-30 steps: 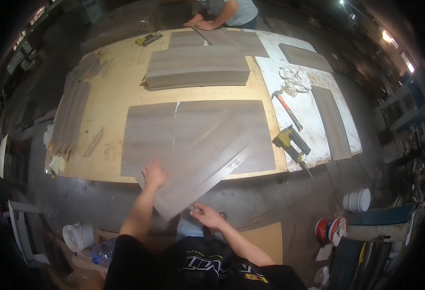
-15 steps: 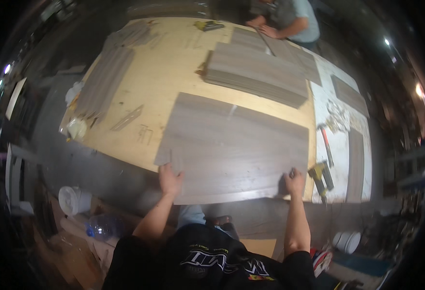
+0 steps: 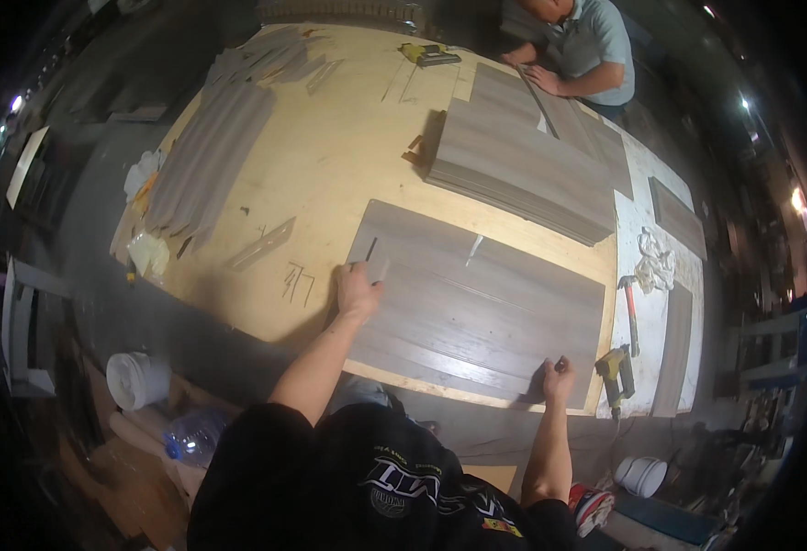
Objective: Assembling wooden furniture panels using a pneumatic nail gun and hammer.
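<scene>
A wide grey wood-grain panel [image 3: 477,303] lies flat before me near the table's front edge. At its left edge my left hand [image 3: 359,294] is closed on a small grey wood-grain piece [image 3: 379,269], which rests on the panel. A short dark mark or slot [image 3: 371,249] shows just beyond those fingers. Over the panel's near right corner, my right hand [image 3: 557,381] is closed around a small dark-tipped thing, mostly hidden in the fist. A white strip [image 3: 474,250] lies across the panel's far edge. Right of the panel is a yellow-and-black nail gun [image 3: 616,375].
Beyond the panel rests a stack of grey boards [image 3: 523,170]. Thin boards [image 3: 211,156] lie fanned out at left. A red-handled hammer [image 3: 630,317] and crumpled plastic [image 3: 653,262] sit at right. Another nail gun [image 3: 429,55] lies far back. A co-worker [image 3: 592,55] handles boards opposite.
My left hand has moved away from me along the panel's left edge with the small piece. A bare strip of table now shows in front of the panel. The whole view has shifted.
</scene>
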Motion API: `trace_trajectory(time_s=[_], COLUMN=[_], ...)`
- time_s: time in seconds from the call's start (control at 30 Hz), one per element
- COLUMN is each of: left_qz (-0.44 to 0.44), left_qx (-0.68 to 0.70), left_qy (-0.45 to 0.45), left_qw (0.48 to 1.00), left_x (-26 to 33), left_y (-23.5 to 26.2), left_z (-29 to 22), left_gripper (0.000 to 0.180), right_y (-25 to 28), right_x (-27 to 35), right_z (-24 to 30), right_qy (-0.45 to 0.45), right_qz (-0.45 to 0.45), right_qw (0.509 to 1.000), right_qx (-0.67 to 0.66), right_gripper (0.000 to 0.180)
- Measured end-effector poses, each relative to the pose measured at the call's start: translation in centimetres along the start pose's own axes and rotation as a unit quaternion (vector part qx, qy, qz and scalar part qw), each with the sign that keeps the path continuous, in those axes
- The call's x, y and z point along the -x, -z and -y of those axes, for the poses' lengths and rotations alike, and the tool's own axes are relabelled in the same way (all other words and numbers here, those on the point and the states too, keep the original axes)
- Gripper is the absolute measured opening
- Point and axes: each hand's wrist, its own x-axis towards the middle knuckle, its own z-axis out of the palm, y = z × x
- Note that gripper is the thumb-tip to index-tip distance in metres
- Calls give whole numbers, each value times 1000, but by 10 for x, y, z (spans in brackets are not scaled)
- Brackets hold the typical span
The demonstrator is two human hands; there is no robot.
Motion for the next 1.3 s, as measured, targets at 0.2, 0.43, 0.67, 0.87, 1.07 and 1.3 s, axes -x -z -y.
trace_trajectory(time_s=[0.2, 0.43, 0.67, 0.87, 1.07, 1.3], left_qz=[-6, 34, 154, 130, 134, 160], left_qx=[-10, 23, -36, -29, -11, -98], left_qy=[-12, -64, -240, -241, -214, -238], left_qw=[1000, 997, 958, 961, 968, 953], left_x=[2, 10, 76, 78, 79, 56], left_y=[0, 4, 60, 58, 58, 92], left_z=[-3, 22, 73, 87, 96, 90], left_gripper=[57, 72, 80, 79, 82, 77], right_y=[-5, 1, 19, 20, 20, 17], right_x=[-3, -8, 4, -9, -6, -7], right_z=[-20, -23, 7, -4, -1, -7], right_qy=[-20, -19, -45, -41, -71, -72], right_qz=[5, 36, 89, 93, 123, 131], right_qw=[999, 999, 987, 994, 988, 979], right_qx=[-29, -7, -126, -43, -64, -135], right_gripper=[61, 59, 56, 58, 62, 61])
